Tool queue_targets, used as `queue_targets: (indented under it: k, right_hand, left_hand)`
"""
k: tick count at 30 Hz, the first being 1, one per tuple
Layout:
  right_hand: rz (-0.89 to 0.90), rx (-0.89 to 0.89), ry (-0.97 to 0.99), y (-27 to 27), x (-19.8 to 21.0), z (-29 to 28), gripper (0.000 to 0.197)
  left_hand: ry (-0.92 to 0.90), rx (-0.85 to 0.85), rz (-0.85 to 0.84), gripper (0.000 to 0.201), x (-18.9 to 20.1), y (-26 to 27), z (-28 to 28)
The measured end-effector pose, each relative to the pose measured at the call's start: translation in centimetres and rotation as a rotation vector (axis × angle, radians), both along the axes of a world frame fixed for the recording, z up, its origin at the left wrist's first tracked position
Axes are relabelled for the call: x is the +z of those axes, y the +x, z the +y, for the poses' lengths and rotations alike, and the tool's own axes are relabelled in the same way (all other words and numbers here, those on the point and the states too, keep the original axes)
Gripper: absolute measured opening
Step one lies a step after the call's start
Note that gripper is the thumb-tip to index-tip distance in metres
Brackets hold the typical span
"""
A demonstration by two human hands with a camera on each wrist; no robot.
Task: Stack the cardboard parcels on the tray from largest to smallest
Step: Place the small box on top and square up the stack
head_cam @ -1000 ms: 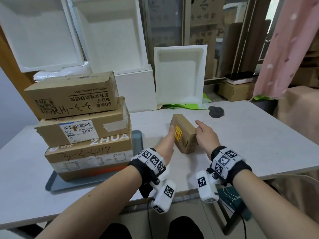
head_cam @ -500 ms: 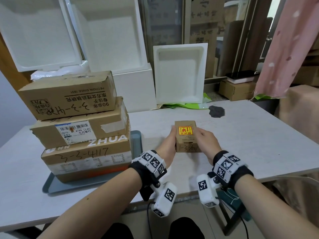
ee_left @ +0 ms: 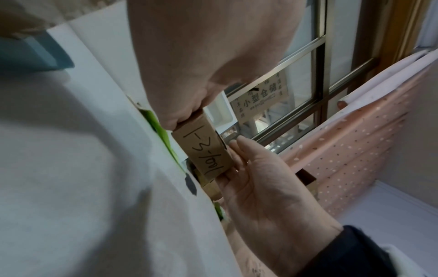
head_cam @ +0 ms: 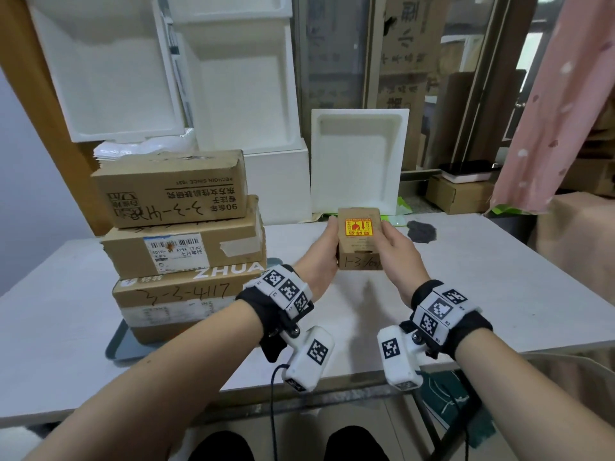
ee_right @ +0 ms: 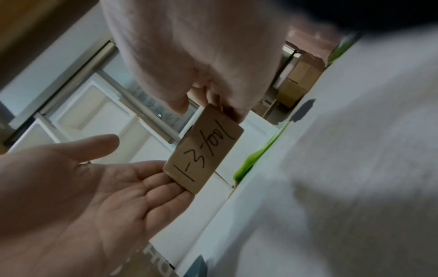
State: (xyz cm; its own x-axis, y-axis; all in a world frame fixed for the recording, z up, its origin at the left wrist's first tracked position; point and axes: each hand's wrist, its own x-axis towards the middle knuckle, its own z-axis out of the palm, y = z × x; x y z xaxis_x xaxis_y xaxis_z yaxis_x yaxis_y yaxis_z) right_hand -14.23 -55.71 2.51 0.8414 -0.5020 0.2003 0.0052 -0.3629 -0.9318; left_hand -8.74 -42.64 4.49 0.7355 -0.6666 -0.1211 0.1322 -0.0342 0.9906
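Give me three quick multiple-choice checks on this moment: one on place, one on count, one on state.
1. Where is the small brown cardboard parcel with the red-and-yellow sticker?
A. on the stack
B. between both hands, right of the stack
C. on the floor

2. How many cardboard parcels are stacked on the grey plastic tray?
A. one
B. three
C. five

3. The small parcel is:
A. lifted clear of the white table
B. lying flat on the table
C. torn open

Answers: B, left hand and right hand hold its sides; B, three boxes stacked; A, table visible beneath it.
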Motion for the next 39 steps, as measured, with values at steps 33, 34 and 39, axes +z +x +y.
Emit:
queue_targets:
  k: [33,34,39]
  right_hand:
    - [-0.204,0.297,-0.190,3.2,19.8,21.0,0.050]
    - [-0.198,0.294,-0.193,3.5,19.8,21.4,0.051]
    - [-0.199,0.298,-0.228,4.8,19.8,22.4,0.051]
  left_hand:
    - [-0.207,0.263,-0.132,0.085,19.6,-0.1,23.8]
    - [-0.207,0.272,-0.132,0.081,19.5,0.0,24.0]
    - [-0.204,0.279,-0.105,0.084,19.2,1.4,24.9]
